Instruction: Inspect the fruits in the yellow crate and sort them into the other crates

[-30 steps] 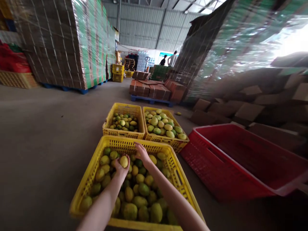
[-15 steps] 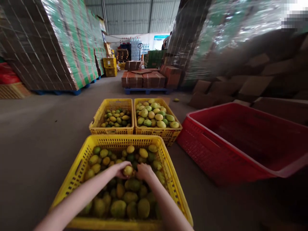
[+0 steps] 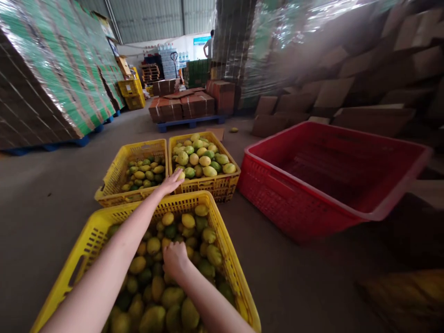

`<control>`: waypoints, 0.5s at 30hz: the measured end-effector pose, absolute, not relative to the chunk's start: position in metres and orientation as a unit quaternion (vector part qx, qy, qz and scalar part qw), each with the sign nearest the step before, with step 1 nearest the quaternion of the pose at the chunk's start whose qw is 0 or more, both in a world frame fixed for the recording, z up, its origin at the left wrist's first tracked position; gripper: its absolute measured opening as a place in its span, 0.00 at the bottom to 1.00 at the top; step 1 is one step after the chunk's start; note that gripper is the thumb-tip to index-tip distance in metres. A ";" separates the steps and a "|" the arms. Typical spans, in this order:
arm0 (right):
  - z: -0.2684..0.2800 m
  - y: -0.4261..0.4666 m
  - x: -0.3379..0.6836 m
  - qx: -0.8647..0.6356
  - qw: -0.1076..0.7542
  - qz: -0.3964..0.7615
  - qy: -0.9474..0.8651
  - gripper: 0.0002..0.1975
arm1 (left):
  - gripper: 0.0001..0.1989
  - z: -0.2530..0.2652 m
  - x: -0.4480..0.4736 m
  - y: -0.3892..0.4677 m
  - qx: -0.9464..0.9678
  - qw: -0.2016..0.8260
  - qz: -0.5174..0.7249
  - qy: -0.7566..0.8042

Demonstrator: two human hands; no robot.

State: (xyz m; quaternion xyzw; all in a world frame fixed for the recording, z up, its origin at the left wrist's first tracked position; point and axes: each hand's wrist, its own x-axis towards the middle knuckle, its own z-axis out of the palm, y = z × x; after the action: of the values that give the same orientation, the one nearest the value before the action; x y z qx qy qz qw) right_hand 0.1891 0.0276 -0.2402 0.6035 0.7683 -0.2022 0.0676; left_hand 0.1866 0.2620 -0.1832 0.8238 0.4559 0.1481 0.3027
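My left hand (image 3: 171, 182) stretches out to the near left corner of the back right yellow crate (image 3: 211, 186), its fingers around a yellow lemon (image 3: 181, 175) beside the heaped lemons (image 3: 204, 161) there. Down in the large front yellow crate (image 3: 231, 259), my right hand (image 3: 175, 260) is closed among green and yellow lemons (image 3: 172, 296). Its fingertips are turned away from view, so whatever they grip is hidden. To the left of the heaped crate stands another yellow crate (image 3: 116, 170) with smaller lemons (image 3: 147, 173) in it.
A big red crate (image 3: 274, 187) stands on the right. Behind it lie flattened cardboard pieces (image 3: 333, 95). Brown cartons (image 3: 197, 105) rest on a blue pallet (image 3: 190, 123), with a loose fruit (image 3: 234, 130) on the floor nearby. Wrapped stacks (image 3: 79, 78) rise at left; a person (image 3: 209, 45) stands far back.
My left hand has carried a lemon from the front crate forward to the back right crate. My right hand stays low in the front crate. The view has swung to the right.
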 end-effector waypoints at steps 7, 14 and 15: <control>-0.241 0.031 0.191 0.626 0.039 -0.216 0.749 0.18 | 0.32 -0.182 0.149 0.237 0.895 0.141 0.072 0.417; -0.230 0.031 0.205 0.642 0.025 -0.246 0.726 0.14 | 0.16 -0.212 0.044 0.140 0.826 0.351 0.222 0.381; -0.230 0.031 0.208 0.643 0.025 -0.250 0.723 0.13 | 0.11 -0.223 0.026 0.130 0.783 0.405 0.217 0.419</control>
State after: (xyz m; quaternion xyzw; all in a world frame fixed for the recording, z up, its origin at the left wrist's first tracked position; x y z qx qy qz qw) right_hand 0.2075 0.0311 -0.2300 0.6434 0.7233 -0.2497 0.0248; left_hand 0.0262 0.1300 -0.2229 0.7830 0.4186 0.2175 0.4055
